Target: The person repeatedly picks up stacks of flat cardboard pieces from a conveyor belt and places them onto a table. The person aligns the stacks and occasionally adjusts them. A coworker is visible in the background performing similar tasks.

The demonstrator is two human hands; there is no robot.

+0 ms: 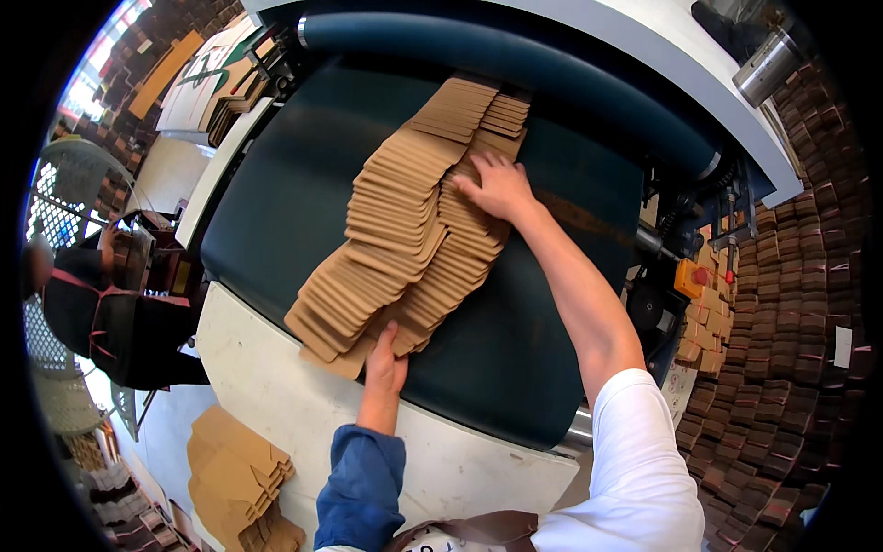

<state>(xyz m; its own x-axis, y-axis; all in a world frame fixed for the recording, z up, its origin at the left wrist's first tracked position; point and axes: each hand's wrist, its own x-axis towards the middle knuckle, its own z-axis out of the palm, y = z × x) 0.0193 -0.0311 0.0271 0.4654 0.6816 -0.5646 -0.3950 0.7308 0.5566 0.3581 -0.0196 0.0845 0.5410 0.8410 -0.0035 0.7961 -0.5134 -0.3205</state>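
Observation:
Two overlapping rows of folded brown cardboard blanks (395, 202) lie fanned out like shingles on the dark green conveyor belt (294, 138). They run from under the far roller to the belt's near edge. My left hand (384, 368) grips the near end of the blanks, thumb on top and the other fingers hidden underneath. Farther up, my right hand (498, 186) rests on the right-hand row with its fingers spread and holds nothing.
A dark roller (515, 69) spans the belt's far end. A white table (276, 359) borders the near side, with flat cardboard blanks (235, 469) at lower left. Another person (110, 313) is at far left. Bundled cardboard (782, 322) is piled at right, near an orange switch box (690, 278).

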